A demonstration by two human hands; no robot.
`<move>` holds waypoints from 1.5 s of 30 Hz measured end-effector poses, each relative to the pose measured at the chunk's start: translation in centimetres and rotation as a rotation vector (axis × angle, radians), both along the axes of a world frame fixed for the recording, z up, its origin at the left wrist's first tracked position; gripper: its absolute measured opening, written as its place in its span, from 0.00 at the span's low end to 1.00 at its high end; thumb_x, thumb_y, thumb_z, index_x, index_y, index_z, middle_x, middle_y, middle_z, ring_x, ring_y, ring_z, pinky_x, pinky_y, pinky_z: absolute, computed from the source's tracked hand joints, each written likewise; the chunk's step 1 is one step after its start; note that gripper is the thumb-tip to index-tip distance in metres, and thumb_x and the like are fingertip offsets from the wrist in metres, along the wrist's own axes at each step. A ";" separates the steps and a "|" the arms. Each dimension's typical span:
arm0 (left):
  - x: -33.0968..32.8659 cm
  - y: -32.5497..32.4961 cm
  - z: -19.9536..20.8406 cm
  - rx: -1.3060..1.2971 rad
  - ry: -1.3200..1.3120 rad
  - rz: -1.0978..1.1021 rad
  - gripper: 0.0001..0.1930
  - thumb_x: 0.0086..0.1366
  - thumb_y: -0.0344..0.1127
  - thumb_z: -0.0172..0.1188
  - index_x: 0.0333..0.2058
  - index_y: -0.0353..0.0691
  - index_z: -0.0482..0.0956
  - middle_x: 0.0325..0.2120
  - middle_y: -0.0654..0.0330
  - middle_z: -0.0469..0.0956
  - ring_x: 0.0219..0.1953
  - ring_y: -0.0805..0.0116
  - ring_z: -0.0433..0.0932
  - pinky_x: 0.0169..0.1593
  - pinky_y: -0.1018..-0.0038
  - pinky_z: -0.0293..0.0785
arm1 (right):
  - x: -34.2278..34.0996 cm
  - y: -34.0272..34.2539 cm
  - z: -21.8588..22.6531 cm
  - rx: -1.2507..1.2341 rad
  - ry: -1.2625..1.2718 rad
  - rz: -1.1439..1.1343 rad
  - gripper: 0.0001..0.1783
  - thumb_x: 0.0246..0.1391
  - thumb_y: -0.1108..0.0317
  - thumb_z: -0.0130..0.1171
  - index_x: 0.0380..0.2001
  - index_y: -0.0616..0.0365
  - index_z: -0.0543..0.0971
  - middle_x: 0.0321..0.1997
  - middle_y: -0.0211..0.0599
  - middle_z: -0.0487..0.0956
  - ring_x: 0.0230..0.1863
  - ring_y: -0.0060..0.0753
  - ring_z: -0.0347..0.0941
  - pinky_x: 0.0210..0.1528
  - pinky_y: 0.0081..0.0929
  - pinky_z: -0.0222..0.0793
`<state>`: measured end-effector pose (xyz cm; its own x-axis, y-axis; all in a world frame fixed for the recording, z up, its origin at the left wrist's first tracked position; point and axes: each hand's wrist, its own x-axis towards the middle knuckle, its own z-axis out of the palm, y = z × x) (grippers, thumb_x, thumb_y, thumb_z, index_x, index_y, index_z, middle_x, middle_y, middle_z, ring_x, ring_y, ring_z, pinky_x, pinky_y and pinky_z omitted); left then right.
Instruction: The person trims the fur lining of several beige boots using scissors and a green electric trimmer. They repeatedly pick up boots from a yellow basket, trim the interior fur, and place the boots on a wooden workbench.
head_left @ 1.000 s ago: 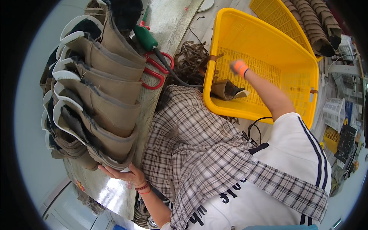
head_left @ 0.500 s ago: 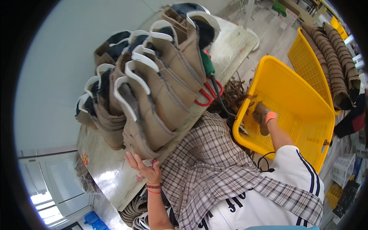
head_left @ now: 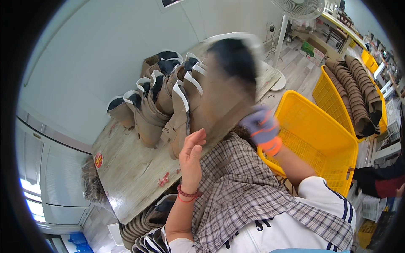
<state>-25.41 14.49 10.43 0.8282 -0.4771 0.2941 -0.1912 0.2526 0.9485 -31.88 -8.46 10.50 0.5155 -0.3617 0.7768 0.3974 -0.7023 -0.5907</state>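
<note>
On the table (head_left: 126, 185) stand several brown boot uppers (head_left: 145, 122) with white top edges and dark linings. My right hand (head_left: 261, 126), in a grey-purple glove with orange bands, is at the table's right edge. Its fingers are bent at the lower edge of one larger brown boot upper (head_left: 230, 99) with a dark opening, blurred by motion; the exact grip is partly smeared. Bare, with a beaded bracelet, my left hand (head_left: 192, 160) is raised beside the nearest uppers. Its fingers are stretched out and nothing is in it.
To the right stands a yellow basket (head_left: 325, 122); behind it, another yellow basket (head_left: 331, 99) holds rows of rolled brown pieces (head_left: 350, 92). A white fan (head_left: 299, 8) rises at the back. More stacked uppers (head_left: 141, 225) sit below the table. Someone's dark sleeve (head_left: 379, 179) shows far right.
My right hand has come up out of the yellow basket to the table's edge, where a blurred boot upper now shows. My left hand has moved slightly right and up. The view has shifted.
</note>
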 end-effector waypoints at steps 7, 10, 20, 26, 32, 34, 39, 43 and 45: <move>-1.5 4.1 2.8 -0.438 0.479 0.084 0.18 0.67 0.34 0.48 0.55 0.37 0.65 0.52 0.56 0.69 0.55 0.64 0.67 0.57 0.63 0.63 | 2.4 4.9 3.1 -0.364 0.065 0.494 0.10 0.39 0.76 0.60 0.27 0.49 0.77 0.35 0.33 0.77 0.35 0.42 0.73 0.35 0.31 0.71; -2.0 8.0 2.1 0.174 -0.391 0.467 0.12 0.62 0.26 0.54 0.45 0.34 0.74 0.48 0.56 0.72 0.48 0.67 0.70 0.50 0.69 0.66 | 4.4 2.8 1.6 -0.127 -0.005 0.317 0.08 0.43 0.78 0.58 0.28 0.53 0.76 0.38 0.38 0.77 0.37 0.40 0.73 0.39 0.30 0.70; -1.2 18.0 -8.1 0.223 0.159 0.724 0.10 0.58 0.31 0.62 0.38 0.34 0.76 0.32 0.64 0.77 0.36 0.78 0.72 0.44 0.80 0.64 | 18.0 -15.5 -15.6 0.058 0.760 -0.521 0.16 0.49 0.56 0.55 0.35 0.55 0.76 0.41 0.46 0.76 0.44 0.50 0.71 0.48 0.39 0.67; -1.2 16.9 -8.9 0.256 0.221 0.897 0.16 0.60 0.39 0.62 0.40 0.31 0.75 0.37 0.60 0.75 0.38 0.72 0.71 0.44 0.73 0.67 | 20.6 -21.0 -18.0 0.038 0.778 -0.464 0.17 0.49 0.57 0.53 0.37 0.57 0.75 0.40 0.54 0.77 0.44 0.55 0.73 0.45 0.44 0.69; 1.1 17.8 -8.2 0.485 0.469 0.845 0.22 0.59 0.40 0.62 0.44 0.27 0.74 0.36 0.61 0.76 0.37 0.70 0.72 0.43 0.72 0.67 | 18.7 -26.1 -17.4 0.199 0.869 -0.334 0.15 0.42 0.59 0.62 0.23 0.61 0.79 0.22 0.44 0.76 0.26 0.42 0.73 0.30 0.36 0.66; 2.3 18.7 -9.5 0.505 0.267 0.867 0.22 0.58 0.41 0.63 0.42 0.25 0.75 0.33 0.62 0.76 0.32 0.73 0.71 0.36 0.73 0.68 | 16.3 -27.2 -17.0 0.468 0.797 -0.256 0.16 0.40 0.56 0.66 0.21 0.59 0.79 0.18 0.33 0.74 0.20 0.26 0.67 0.24 0.29 0.62; 1.4 19.3 -1.6 0.593 0.281 0.962 0.21 0.57 0.44 0.63 0.34 0.25 0.78 0.28 0.63 0.75 0.29 0.77 0.66 0.32 0.74 0.65 | 9.2 -22.9 -11.1 0.517 0.659 -0.455 0.18 0.44 0.55 0.66 0.22 0.60 0.78 0.18 0.32 0.73 0.18 0.23 0.66 0.24 0.27 0.62; 0.8 24.0 -0.8 0.445 0.241 0.986 0.20 0.59 0.44 0.62 0.36 0.28 0.79 0.32 0.62 0.77 0.33 0.77 0.70 0.37 0.75 0.68 | 5.0 -21.8 -10.0 0.632 0.270 -0.081 0.16 0.47 0.61 0.66 0.35 0.60 0.76 0.25 0.29 0.74 0.24 0.22 0.69 0.26 0.21 0.64; -0.2 24.4 1.0 0.026 0.288 0.875 0.18 0.61 0.42 0.60 0.41 0.31 0.77 0.37 0.59 0.77 0.38 0.72 0.74 0.41 0.73 0.70 | 3.2 -17.8 -7.0 0.577 0.317 0.168 0.13 0.45 0.70 0.65 0.35 0.59 0.75 0.29 0.30 0.75 0.29 0.21 0.71 0.30 0.21 0.66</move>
<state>-25.64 38.84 11.43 0.9365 0.3501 0.0184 -0.0595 0.1068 0.9925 -28.67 -26.30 3.49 0.7718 -0.5681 0.2857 0.2193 -0.1839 -0.9582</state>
